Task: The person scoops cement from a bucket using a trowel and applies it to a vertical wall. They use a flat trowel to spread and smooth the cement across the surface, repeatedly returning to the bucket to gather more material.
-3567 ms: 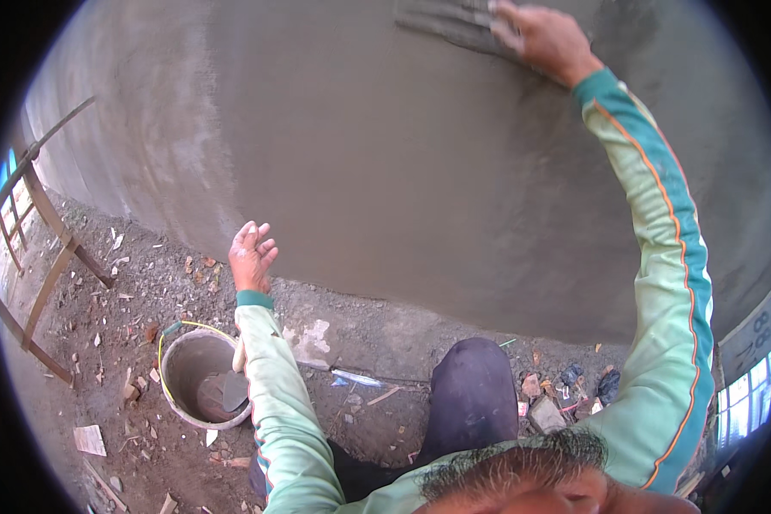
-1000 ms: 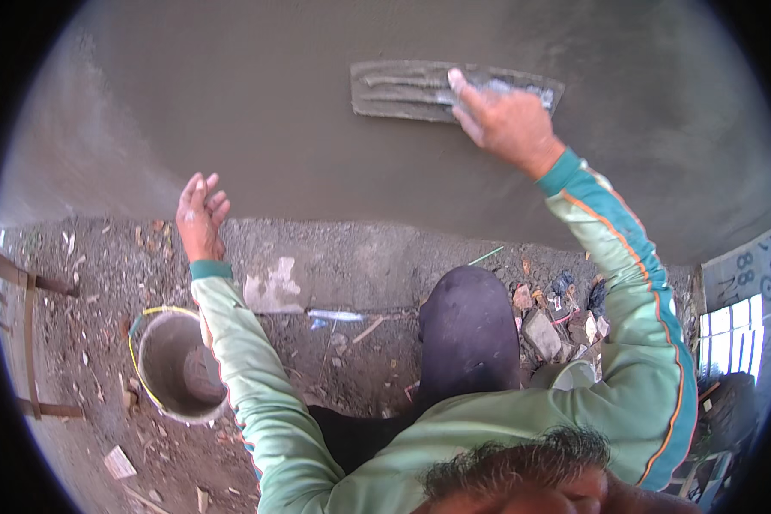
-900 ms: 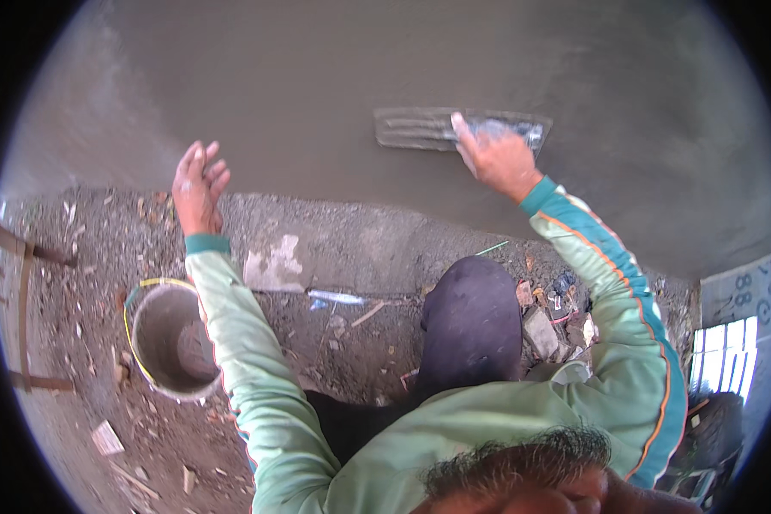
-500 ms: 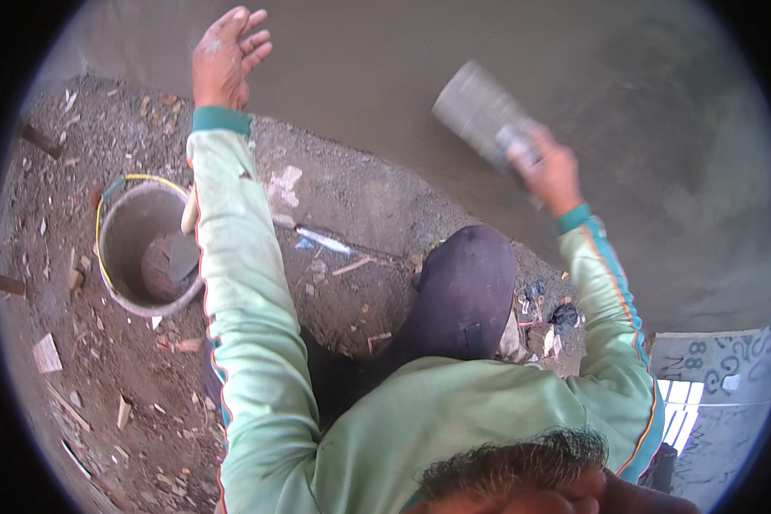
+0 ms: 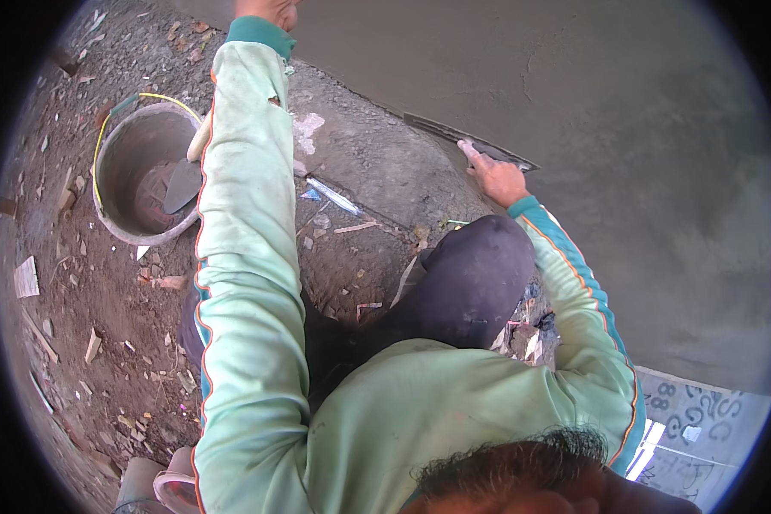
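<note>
My right hand (image 5: 500,180) is closed round the grip of a rectangular plastering trowel (image 5: 441,130). The blade shows nearly edge-on, along the border of the smooth, wet-looking grey plaster (image 5: 625,154), and appears to touch it. At the top edge of the view, my left hand (image 5: 271,10) is cut off, so its fingers and anything in them are mostly hidden. Below that raised left arm stands a grey bucket (image 5: 116,176) with a yellow wire handle. A pointed trowel (image 5: 182,186) with a pale handle leans inside it, partly behind my sleeve.
Wood scraps, stones and litter cover the dirt ground (image 5: 120,308). A rough ledge (image 5: 377,163) borders the plaster. My bent knee (image 5: 488,274) is close below my right hand. More containers (image 5: 176,480) stand at the lower left, and a marked grey wall (image 5: 702,428) at the lower right.
The plastering trowel has come down and left and tilted from flat to nearly edge-on. My left hand has risen mostly out of view. The bucket now appears higher in the picture.
</note>
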`<state>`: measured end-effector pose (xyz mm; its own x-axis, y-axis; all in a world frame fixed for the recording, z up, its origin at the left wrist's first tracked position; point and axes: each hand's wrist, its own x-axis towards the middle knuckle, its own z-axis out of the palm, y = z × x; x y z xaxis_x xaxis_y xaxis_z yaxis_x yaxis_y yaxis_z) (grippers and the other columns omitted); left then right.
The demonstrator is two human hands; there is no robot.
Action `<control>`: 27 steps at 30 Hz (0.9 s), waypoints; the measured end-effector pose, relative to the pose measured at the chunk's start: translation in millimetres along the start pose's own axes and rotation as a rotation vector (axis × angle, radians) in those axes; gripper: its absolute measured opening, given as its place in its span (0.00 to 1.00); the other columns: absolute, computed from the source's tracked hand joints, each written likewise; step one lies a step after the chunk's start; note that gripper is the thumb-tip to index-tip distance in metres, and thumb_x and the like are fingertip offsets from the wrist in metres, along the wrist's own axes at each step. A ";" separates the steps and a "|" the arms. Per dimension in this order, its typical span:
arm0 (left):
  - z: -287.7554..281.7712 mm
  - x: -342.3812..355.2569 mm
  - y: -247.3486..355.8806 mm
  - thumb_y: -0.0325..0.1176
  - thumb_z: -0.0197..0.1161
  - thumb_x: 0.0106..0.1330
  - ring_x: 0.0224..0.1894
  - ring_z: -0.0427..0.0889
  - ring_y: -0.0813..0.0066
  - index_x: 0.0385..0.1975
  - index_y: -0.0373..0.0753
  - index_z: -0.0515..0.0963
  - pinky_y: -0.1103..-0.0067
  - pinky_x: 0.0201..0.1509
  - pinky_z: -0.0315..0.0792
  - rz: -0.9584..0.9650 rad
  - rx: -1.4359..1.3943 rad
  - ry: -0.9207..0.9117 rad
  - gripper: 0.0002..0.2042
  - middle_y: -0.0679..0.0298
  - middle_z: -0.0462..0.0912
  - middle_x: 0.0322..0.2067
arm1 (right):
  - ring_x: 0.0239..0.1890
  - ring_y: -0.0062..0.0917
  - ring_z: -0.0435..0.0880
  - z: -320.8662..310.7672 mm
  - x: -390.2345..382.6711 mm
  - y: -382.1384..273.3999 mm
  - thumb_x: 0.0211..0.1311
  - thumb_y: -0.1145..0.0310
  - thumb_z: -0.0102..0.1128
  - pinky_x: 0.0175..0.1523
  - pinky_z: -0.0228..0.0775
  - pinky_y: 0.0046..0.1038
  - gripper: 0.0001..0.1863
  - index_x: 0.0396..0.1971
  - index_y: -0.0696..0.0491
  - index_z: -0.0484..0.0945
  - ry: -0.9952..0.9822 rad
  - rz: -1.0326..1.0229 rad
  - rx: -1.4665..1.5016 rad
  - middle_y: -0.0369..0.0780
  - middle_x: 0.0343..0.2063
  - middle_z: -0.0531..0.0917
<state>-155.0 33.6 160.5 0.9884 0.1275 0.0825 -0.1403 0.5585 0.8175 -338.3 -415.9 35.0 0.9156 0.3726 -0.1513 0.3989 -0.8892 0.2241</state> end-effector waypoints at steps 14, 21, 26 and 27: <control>-2.8 2.5 -2.2 0.41 0.57 0.74 0.55 0.81 0.59 0.65 0.29 0.67 0.72 0.56 0.80 0.053 0.051 -0.015 0.26 0.50 0.79 0.57 | 0.37 0.43 0.87 -160.8 -3.8 43.9 0.65 0.56 0.63 0.38 0.80 0.43 0.39 0.73 0.35 0.55 0.337 0.255 -0.114 0.41 0.49 0.85; -17.8 2.1 2.8 0.42 0.58 0.74 0.47 0.81 0.68 0.66 0.33 0.67 0.75 0.49 0.79 0.047 0.154 0.063 0.26 0.56 0.82 0.55 | 0.47 0.40 0.85 -381.5 -22.6 84.5 0.64 0.63 0.66 0.51 0.77 0.35 0.30 0.66 0.44 0.68 0.960 0.119 -0.128 0.42 0.50 0.84; -17.1 0.7 -33.3 0.41 0.57 0.74 0.41 0.79 0.73 0.65 0.34 0.68 0.77 0.45 0.78 -0.063 0.173 0.045 0.25 0.58 0.82 0.53 | 0.38 0.34 0.88 -525.5 -66.2 147.3 0.64 0.63 0.62 0.45 0.78 0.32 0.25 0.58 0.57 0.76 1.294 0.022 -0.222 0.49 0.41 0.87; -21.2 0.5 -31.2 0.41 0.57 0.74 0.41 0.79 0.74 0.65 0.34 0.68 0.78 0.44 0.78 -0.072 0.186 0.048 0.24 0.59 0.83 0.52 | 0.41 0.34 0.87 -545.9 -76.0 152.7 0.64 0.63 0.62 0.49 0.77 0.32 0.24 0.58 0.58 0.76 1.321 0.105 -0.020 0.49 0.43 0.86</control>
<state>-151.3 33.6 123.0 0.9909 0.1345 -0.0035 -0.0520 0.4073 0.9118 -319.1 -435.1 606.3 0.2979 0.2892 0.9097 0.3138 -0.9297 0.1928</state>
